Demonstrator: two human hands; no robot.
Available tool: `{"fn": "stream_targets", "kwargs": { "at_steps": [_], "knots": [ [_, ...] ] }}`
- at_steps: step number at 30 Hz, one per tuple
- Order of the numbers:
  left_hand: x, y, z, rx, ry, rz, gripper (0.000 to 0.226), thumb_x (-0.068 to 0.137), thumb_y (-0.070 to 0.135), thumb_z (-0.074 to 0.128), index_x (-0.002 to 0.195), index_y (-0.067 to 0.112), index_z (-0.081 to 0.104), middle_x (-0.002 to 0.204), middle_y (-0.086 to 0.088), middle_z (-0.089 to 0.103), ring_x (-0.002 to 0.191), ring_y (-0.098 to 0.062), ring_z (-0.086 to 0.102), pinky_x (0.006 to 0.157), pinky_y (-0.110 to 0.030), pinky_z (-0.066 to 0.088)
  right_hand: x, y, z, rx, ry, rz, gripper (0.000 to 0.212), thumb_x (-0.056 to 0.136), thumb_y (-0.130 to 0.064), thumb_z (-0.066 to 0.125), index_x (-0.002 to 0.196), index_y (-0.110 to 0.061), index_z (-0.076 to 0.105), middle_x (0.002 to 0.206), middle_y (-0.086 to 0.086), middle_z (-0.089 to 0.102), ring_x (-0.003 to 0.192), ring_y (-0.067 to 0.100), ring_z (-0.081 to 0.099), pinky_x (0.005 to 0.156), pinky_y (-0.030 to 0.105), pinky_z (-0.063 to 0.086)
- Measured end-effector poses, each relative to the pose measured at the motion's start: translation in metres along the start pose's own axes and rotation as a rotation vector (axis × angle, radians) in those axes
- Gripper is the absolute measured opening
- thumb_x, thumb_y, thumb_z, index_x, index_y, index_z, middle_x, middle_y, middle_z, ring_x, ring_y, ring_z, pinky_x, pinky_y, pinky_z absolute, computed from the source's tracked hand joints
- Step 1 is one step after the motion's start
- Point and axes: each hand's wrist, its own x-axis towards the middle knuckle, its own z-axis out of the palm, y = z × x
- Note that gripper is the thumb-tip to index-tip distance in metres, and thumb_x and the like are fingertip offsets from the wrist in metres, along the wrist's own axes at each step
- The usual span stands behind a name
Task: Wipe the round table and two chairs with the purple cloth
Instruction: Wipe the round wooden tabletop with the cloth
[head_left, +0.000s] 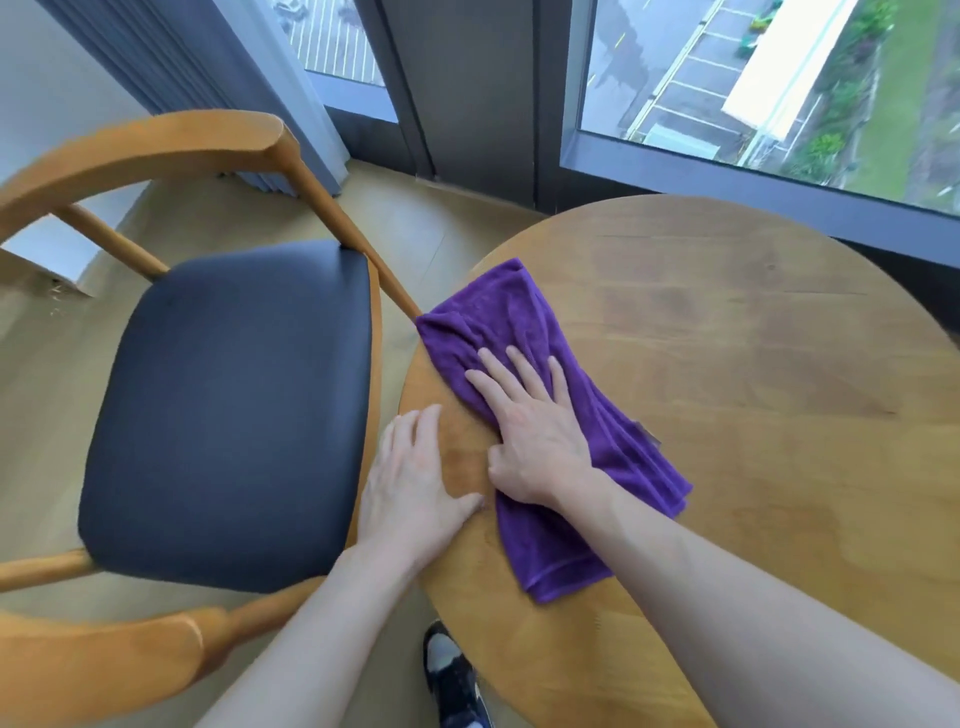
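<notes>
Both hands flat: right hand (530, 431) presses fuzzy purple cloth (545, 415) on round wooden table (753, 415), left hand (415, 483) at its 9 o'clock edge, holding nothing.

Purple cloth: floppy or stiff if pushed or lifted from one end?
Probably floppy: the purple cloth lies in soft folds on the round table. Pushed by the flat right hand, it would likely bunch rather than slide as one piece. Lifted by an end, it should drape.
</notes>
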Motion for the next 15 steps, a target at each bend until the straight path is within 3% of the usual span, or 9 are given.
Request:
{"fn": "stream_targets", "kwargs": {
  "at_steps": [7,11,15],
  "knots": [
    [-0.018,-0.024,-0.007,-0.246,0.072,-0.096,0.075,0.089,0.02,0.069,0.151,0.029,0.029,0.152,0.005,0.035,0.141,-0.016,0.037,0.112,-0.04,0.041,-0.06,-0.027,0.016,0.025,-0.087,-0.167,0.087,0.072,-0.03,0.051,0.156,-0.034,0.029,0.171,-0.013,0.011,0.159,0.018,0.0,0.125,0.053,-0.008],
    [-0.015,-0.022,-0.002,-0.459,0.126,-0.291,0.076,0.086,0.022,0.073,0.15,0.022,0.032,0.145,-0.003,0.04,0.133,-0.022,0.047,0.111,-0.045,0.043,-0.097,-0.032,0.022,0.04,-0.171,-0.229,0.087,0.071,-0.031,0.049,0.156,-0.032,0.03,0.171,-0.013,0.009,0.159,0.017,-0.002,0.126,0.054,-0.005],
    [-0.019,-0.024,0.007,-0.53,0.059,-0.42,0.079,0.083,0.029,0.081,0.15,0.018,0.039,0.143,-0.005,0.045,0.128,-0.023,0.052,0.111,-0.045,0.043,-0.124,-0.03,0.02,0.04,-0.241,-0.243,0.092,0.07,-0.032,0.045,0.159,-0.033,0.025,0.171,-0.013,0.003,0.158,0.014,-0.01,0.125,0.051,-0.008]
  ]
}}
